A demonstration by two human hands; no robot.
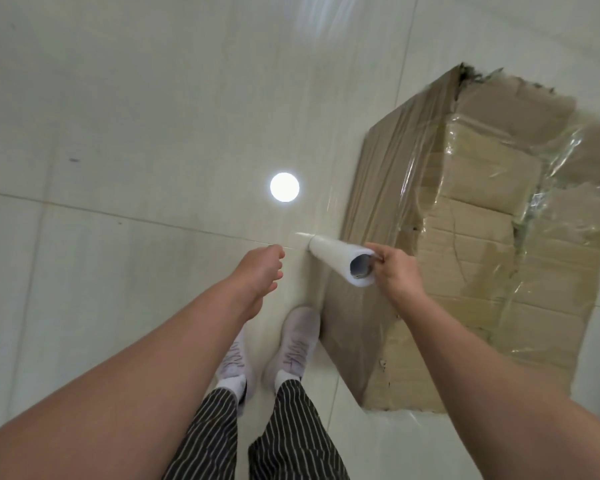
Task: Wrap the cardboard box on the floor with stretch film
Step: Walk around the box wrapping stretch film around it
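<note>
A large brown cardboard box (pixel 471 237) stands on the tiled floor at the right, its torn top flaps showing and clear stretch film clinging around its sides. My right hand (pixel 394 270) grips the near end of a white stretch film roll (pixel 336 259), fingers curled at its hollow core. The roll hangs just left of the box's near corner, with film running from it to the box. My left hand (pixel 260 268) hovers to the left of the roll, fingers loosely curled, apart from it; whether it pinches a film edge is unclear.
Glossy pale floor tiles (pixel 118 133) spread to the left and behind, with a bright lamp reflection (pixel 284 187). My feet in pale sneakers (pixel 293 344) stand close against the box's left side. Striped trouser legs show below.
</note>
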